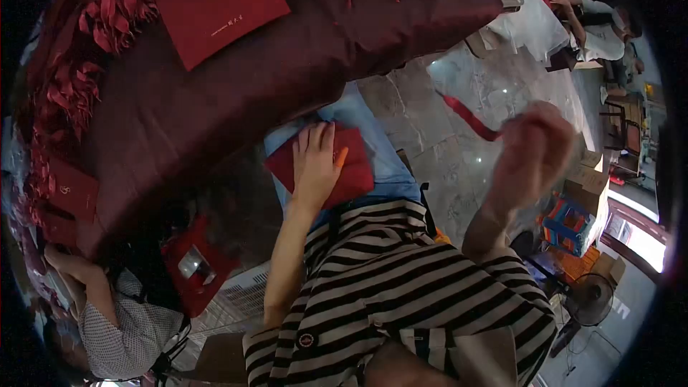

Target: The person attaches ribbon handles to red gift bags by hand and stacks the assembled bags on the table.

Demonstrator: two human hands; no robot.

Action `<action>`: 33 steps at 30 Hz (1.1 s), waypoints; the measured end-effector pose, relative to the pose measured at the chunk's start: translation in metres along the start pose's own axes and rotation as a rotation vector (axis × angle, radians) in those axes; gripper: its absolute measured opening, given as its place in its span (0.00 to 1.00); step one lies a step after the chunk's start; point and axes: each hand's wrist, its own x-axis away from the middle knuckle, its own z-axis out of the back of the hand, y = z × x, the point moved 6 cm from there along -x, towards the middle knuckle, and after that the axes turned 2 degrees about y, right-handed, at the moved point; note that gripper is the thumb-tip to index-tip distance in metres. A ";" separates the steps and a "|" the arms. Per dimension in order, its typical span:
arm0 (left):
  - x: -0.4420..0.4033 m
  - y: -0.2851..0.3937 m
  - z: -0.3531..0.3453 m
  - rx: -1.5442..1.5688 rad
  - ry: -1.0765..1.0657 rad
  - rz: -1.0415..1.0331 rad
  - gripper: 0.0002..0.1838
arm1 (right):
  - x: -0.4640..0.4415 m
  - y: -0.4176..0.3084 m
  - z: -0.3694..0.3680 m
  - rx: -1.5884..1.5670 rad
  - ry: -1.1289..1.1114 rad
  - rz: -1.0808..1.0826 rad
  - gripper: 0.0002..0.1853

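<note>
My left hand point(315, 165) lies with its fingers spread on a red bag or folder point(355, 172), which rests on my lap over blue cloth. An orange cover shows on one of its fingers. My right hand point(536, 145) is raised to the right, blurred by motion, with its fingers closed round the end of a red ribbon point(469, 117). The ribbon stretches out to the left of that hand, over the floor.
A dark red cloth-covered table point(236, 111) carries a large red bag point(222, 7) and bunches of red ribbons point(118, 11). A person point(125, 330) sits at lower left; others point(602, 36) are at upper right. A fan point(591, 297) and boxes point(589, 186) stand at right.
</note>
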 end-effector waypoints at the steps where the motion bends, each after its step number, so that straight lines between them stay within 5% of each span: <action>1: 0.002 -0.005 -0.010 0.000 -0.002 -0.004 0.26 | 0.012 0.021 -0.015 0.016 -0.048 -0.238 0.06; 4: 0.007 -0.003 -0.024 -0.114 0.009 -0.071 0.25 | 0.076 0.105 -0.038 0.036 -0.271 -0.720 0.07; 10: 0.032 0.005 -0.001 0.117 0.046 0.048 0.19 | 0.172 0.150 -0.066 0.038 -0.452 -0.880 0.06; 13: 0.034 -0.009 0.009 0.282 0.037 0.186 0.15 | 0.170 0.133 -0.075 0.354 -0.531 -0.571 0.07; 19: 0.035 -0.024 0.010 0.428 -0.027 0.299 0.14 | 0.174 0.120 -0.092 0.450 -0.586 -0.299 0.09; 33: 0.041 -0.013 0.010 0.404 0.078 0.279 0.13 | 0.170 0.123 -0.107 0.589 -0.690 -0.280 0.10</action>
